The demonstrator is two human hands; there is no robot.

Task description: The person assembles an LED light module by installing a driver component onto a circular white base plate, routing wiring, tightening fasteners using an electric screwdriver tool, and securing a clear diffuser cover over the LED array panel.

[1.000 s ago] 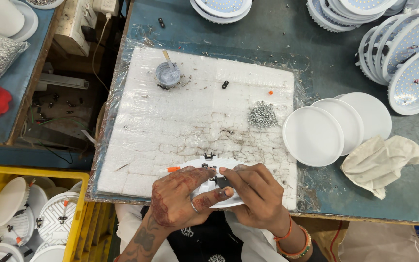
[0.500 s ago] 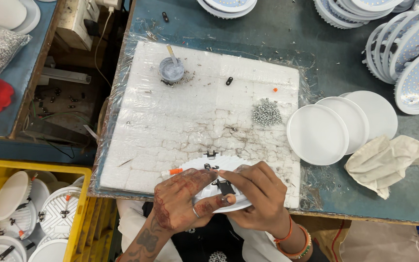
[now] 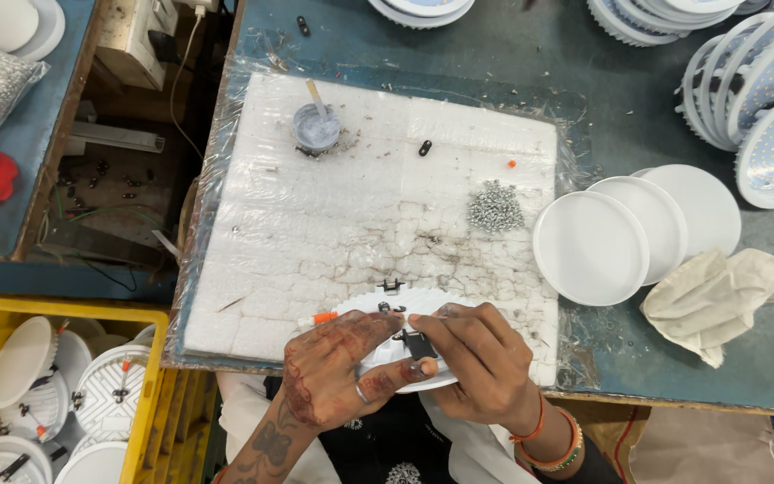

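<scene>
The round white lamp housing (image 3: 405, 345) lies at the near edge of the white foam pad (image 3: 351, 215), partly over that edge, and I hold it with both hands. My left hand (image 3: 338, 367) covers the housing's left part; its fingers are curled and pressed onto the housing, with the thumb against the underside. My right hand (image 3: 481, 363) grips the right part; its thumb and forefinger are pinched together on a small black clip (image 3: 419, 343) seated on the housing. A second black clip (image 3: 391, 286) projects from the housing's far rim. An orange-tipped wire (image 3: 322, 317) exits at the housing's left rim.

On the pad, beyond the housing and to its right, lies a heap of small metal screws (image 3: 495, 208). At the pad's far left sits a small grey cup (image 3: 316, 126) with a stick in it. Just right of the pad stand three overlapping white discs (image 3: 638, 237); nearer than these lies a crumpled cloth (image 3: 718, 296). Left of the pad, below table level, a yellow crate (image 3: 150, 385) holds more white housings.
</scene>
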